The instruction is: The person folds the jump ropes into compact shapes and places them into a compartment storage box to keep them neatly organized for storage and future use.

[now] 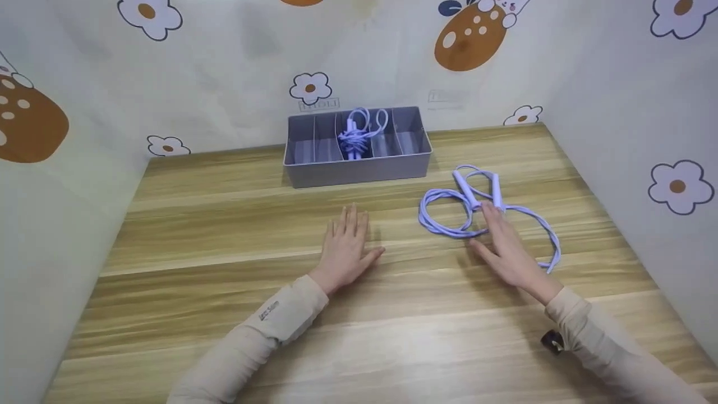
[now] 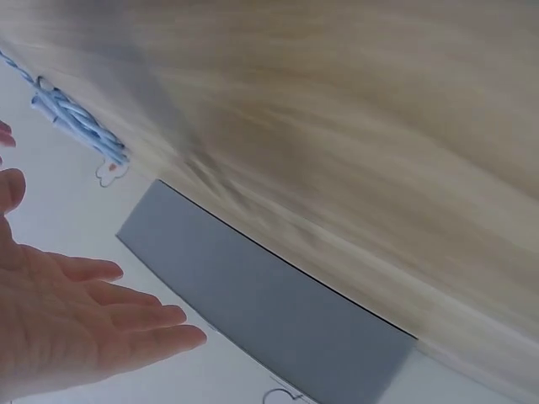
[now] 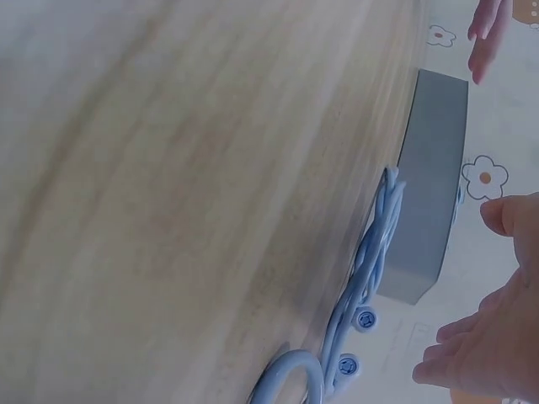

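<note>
A loose lilac skipping rope [image 1: 482, 216] with two handles lies in loops on the wooden table [image 1: 224, 224], right of centre. My right hand [image 1: 505, 247] lies flat and open over it, fingertips touching the rope near the handle ends [image 3: 358, 341]. My left hand [image 1: 348, 244] rests flat on the bare table, fingers straight, holding nothing. A grey divided box [image 1: 359, 165] stands at the back with a second, bundled lilac rope [image 1: 356, 134] in its middle compartment. In the left wrist view my left hand [image 2: 76, 316] shows open beside the grey box [image 2: 269, 311].
Walls covered in flower-patterned cloth [image 1: 224, 73] close in the table at the back and both sides. The box's other compartments hold nothing. Bare wood lies between my hands and along the front edge.
</note>
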A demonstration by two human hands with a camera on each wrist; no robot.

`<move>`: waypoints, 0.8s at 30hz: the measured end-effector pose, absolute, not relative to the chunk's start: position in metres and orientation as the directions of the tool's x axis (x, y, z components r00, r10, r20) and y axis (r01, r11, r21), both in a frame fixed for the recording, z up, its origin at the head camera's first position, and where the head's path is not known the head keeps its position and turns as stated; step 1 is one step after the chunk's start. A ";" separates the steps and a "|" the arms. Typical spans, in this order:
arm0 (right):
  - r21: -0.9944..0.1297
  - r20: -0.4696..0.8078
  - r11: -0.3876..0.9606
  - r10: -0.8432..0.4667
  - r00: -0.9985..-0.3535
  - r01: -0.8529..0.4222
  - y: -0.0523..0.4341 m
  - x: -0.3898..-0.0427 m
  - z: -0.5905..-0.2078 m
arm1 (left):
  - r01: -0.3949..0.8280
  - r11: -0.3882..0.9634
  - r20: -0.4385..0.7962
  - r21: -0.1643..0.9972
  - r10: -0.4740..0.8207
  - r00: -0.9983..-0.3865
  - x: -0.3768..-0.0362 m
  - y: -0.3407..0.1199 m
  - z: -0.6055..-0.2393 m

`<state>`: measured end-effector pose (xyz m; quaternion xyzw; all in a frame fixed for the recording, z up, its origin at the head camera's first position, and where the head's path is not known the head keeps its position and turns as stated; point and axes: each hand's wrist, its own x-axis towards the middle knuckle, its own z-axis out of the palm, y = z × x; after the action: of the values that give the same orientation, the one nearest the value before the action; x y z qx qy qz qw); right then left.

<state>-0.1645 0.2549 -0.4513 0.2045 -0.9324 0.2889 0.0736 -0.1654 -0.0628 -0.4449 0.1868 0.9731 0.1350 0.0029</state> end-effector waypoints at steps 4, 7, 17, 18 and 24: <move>-0.511 0.259 0.754 -0.324 -0.910 -0.414 0.258 -0.162 -0.452 | 0.383 0.890 0.030 0.247 0.388 -0.921 -0.170 -0.044 -0.442; -0.517 0.246 0.758 -0.314 -0.917 -0.398 0.260 -0.159 -0.452 | 0.394 0.886 0.010 0.244 0.404 -0.915 -0.174 -0.030 -0.440; -0.529 0.250 0.759 -0.288 -0.925 -0.379 0.268 -0.151 -0.450 | 0.428 0.876 -0.024 0.225 0.444 -0.896 -0.190 0.016 -0.426; -0.532 0.255 0.756 -0.286 -0.924 -0.381 0.269 -0.150 -0.451 | 0.427 0.875 -0.032 0.228 0.445 -0.895 -0.192 0.020 -0.425; -0.534 0.271 0.755 -0.274 -0.923 -0.381 0.270 -0.145 -0.451 | 0.435 0.867 -0.029 0.245 0.455 -0.890 -0.203 0.041 -0.419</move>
<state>-0.1446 0.2702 -0.4513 0.1758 -0.9325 0.3029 0.0883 -0.2029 0.0406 -0.4191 0.2304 0.9651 0.1166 0.0428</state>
